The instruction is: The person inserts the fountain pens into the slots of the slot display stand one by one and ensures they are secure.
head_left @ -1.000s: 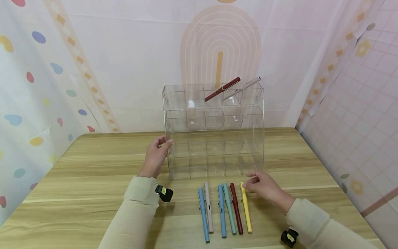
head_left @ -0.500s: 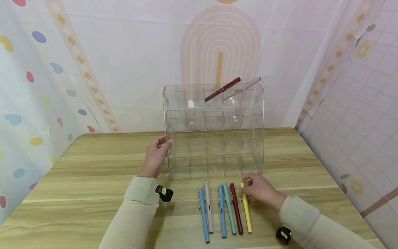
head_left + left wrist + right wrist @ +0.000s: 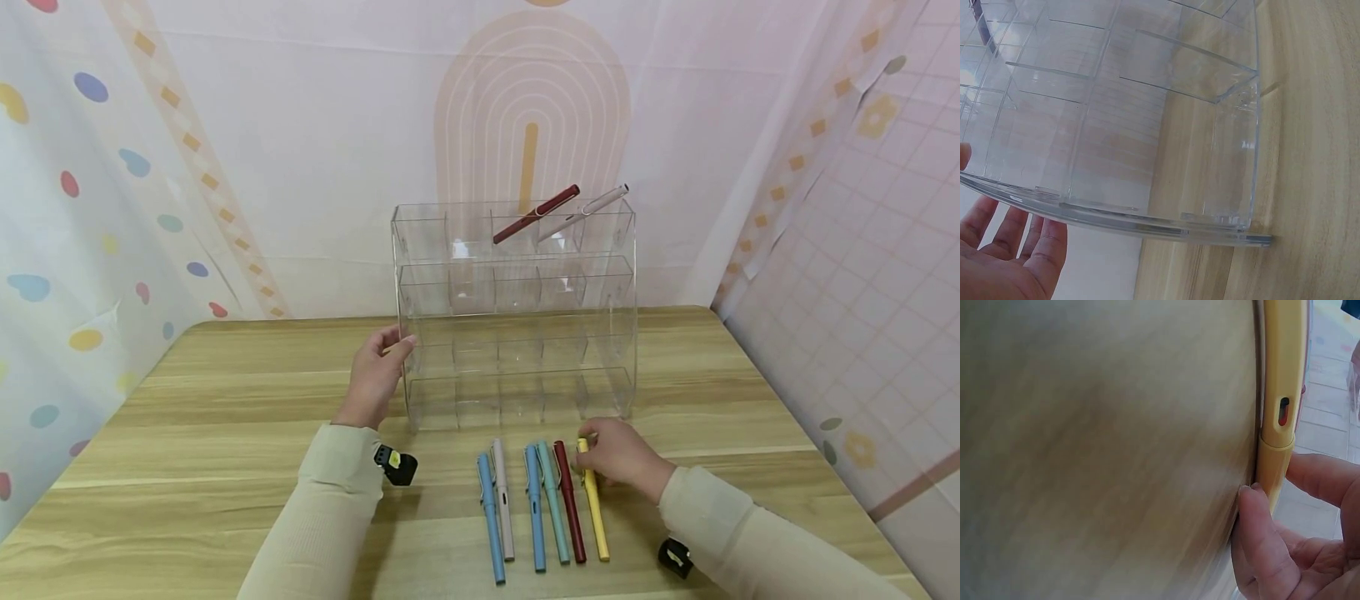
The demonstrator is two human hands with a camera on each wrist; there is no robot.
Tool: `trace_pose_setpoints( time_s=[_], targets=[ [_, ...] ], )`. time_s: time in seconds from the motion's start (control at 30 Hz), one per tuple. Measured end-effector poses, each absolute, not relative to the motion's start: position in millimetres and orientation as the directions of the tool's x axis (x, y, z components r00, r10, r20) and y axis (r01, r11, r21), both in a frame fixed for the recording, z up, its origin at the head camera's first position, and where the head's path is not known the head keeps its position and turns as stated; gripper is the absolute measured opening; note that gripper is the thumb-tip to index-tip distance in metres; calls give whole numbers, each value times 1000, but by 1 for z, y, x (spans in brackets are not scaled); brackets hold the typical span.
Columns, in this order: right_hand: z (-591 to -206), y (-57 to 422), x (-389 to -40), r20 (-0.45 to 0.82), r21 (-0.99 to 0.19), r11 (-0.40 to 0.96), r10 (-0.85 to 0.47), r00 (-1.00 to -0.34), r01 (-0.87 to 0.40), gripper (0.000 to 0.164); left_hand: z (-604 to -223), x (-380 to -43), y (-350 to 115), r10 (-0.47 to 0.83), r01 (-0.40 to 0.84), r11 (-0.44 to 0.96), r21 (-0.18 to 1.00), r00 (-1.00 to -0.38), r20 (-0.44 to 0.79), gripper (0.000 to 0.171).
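Note:
My left hand (image 3: 372, 375) holds the left side panel of a clear acrylic display rack (image 3: 517, 383), thumb at the front edge. In the left wrist view its fingers (image 3: 1047, 256) lie along the outside of that panel. With thumb and fingertips my right hand (image 3: 622, 454) pinches the capped end of a yellow pen (image 3: 596, 517). The right wrist view shows the yellow pen (image 3: 1282, 375) between thumb and fingers, with a small slot in its barrel. It lies at the right end of a row on the wooden table, beside a dark red pen (image 3: 570, 504).
Left of the dark red pen lie a teal pen (image 3: 555, 508), a blue pen (image 3: 536, 512), a grey pen (image 3: 504, 508) and another blue pen (image 3: 491, 525). In the rack's top tier lean a dark red pen (image 3: 536, 215) and a pale pen (image 3: 592, 208). Patterned curtains surround the table.
My right hand has shifted slightly left, its thumb and fingers closing around the yellow pen's capped end. My left hand and the rack stay in place.

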State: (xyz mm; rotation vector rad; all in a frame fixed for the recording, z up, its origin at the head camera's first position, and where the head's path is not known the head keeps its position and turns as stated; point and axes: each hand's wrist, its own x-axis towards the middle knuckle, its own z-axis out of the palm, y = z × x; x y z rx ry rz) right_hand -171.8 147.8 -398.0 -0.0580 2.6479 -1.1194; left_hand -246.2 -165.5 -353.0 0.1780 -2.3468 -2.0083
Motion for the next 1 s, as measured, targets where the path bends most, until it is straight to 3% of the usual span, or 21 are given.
trace_pose_setpoints(
  time_s=[0.13, 0.33, 0.73, 1.0],
  targets=[
    [-397, 146, -172, -226, -700, 712, -142, -964, 59, 18, -353, -246, -166, -119, -60, 150, 987, -992, -42, 49],
    [-397, 147, -172, -225, -712, 699, -144, -964, 62, 15, -353, -246, -166, -120, -57, 153, 987, -992, -39, 48],
    [-392, 156, -173, -230, -754, 650, -117, -966, 101, 26, -353, -246, -165, -120, -57, 144, 988, -992, -39, 47],
    [-370, 165, -174, -192, -805, 589, -134, -972, 78, 34, -352, -245, -165, -126, -61, 139, 988, -991, -43, 47]
  ],
)
